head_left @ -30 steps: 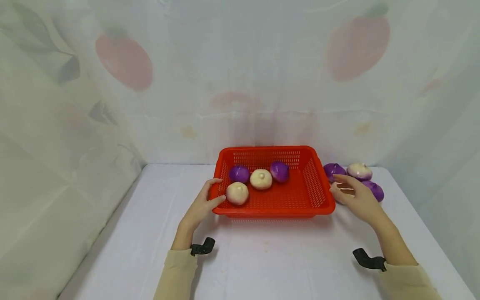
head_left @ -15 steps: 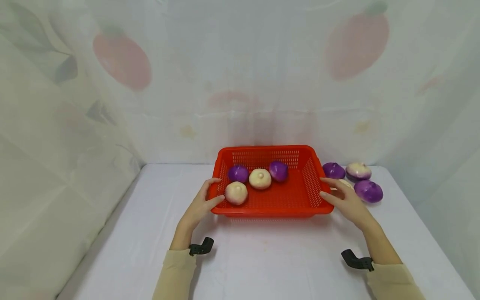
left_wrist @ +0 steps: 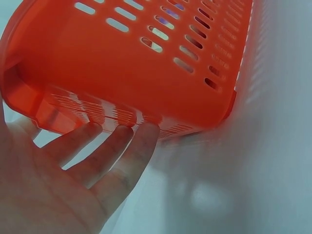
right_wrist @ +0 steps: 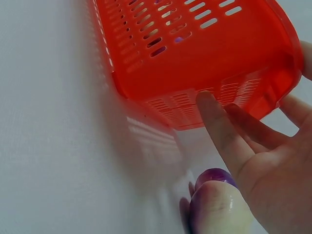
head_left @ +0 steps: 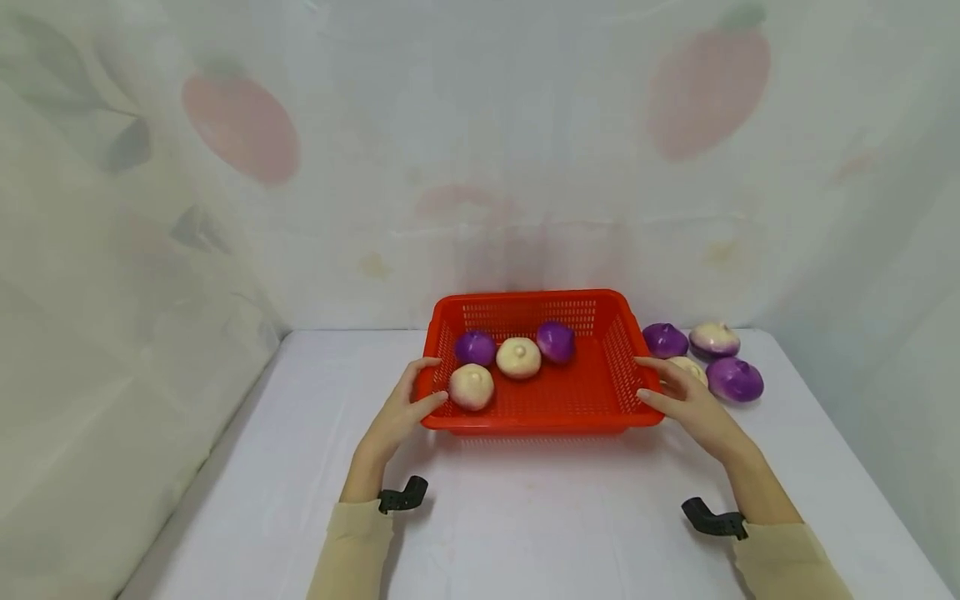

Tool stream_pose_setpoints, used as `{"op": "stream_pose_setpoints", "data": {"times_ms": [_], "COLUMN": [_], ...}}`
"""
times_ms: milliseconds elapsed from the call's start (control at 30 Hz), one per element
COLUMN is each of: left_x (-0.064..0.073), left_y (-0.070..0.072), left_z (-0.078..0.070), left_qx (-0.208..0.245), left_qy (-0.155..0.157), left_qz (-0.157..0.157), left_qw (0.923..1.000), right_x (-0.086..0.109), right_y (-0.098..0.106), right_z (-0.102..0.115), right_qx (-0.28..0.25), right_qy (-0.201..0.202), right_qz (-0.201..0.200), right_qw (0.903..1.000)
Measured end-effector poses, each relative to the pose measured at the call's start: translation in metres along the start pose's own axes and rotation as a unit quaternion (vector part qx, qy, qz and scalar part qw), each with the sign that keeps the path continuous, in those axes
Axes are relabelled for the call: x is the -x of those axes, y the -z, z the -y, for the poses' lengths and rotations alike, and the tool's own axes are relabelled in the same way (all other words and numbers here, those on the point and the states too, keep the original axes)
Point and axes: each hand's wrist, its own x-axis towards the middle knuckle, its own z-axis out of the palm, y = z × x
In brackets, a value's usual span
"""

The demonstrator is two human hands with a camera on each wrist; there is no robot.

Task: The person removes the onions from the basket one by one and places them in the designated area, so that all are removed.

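Observation:
A red plastic basket (head_left: 555,421) with slotted walls stands on the table. Inside lie several round, glossy turnips, such as a purple one (head_left: 556,342) and a cream one (head_left: 519,358). My left hand (head_left: 397,417) holds the basket's left end, thumb and forefinger over the rim. In the left wrist view its other fingers (left_wrist: 139,151) lie against the outer wall. At the opposite end, my right hand (head_left: 693,408) holds the rim the same way. Its fingers (right_wrist: 219,126) reach up the outer wall in the right wrist view.
Several more turnips sit just right of the basket, among them a purple one (head_left: 735,380) and a cream-topped one (head_left: 715,340) near the back edge. A white cloth covers the table (head_left: 525,533). Fruit-printed curtains (head_left: 480,150) hang behind and at both sides.
My right hand has come left from over the loose turnips onto the basket's right rim. My left hand and the basket hold their places.

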Motion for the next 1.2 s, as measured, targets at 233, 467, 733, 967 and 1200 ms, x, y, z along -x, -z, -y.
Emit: {"op": "stream_pose_setpoints", "data": {"times_ms": [233,467,733,967,1200], "left_x": [0.002,0.004,0.006,0.011,0.001], "left_y": [0.001,0.0,0.009,0.009,0.0], "left_z": [-0.003,-0.006,-0.017,-0.054,-0.076], "left_qx": [-0.005,-0.025,-0.155,-0.365,-0.478], "left_qy": [0.005,0.0,-0.017,-0.086,-0.133], "left_qz": [0.003,0.001,0.003,-0.038,-0.018], "left_qw": [1.0,0.9997,0.9877,0.9261,0.8683], "right_x": [-0.003,0.0,-0.001,-0.004,-0.004], "right_y": [-0.001,-0.002,-0.005,-0.005,-0.003], "right_z": [0.001,0.003,0.001,0.002,0.002], "right_qx": [0.003,-0.002,-0.014,-0.008,-0.015], "right_qy": [0.002,-0.001,-0.006,-0.009,-0.012], "right_qz": [0.002,-0.001,-0.004,-0.005,-0.008], "right_qw": [1.0,1.0,0.9999,0.9999,0.9998]}}
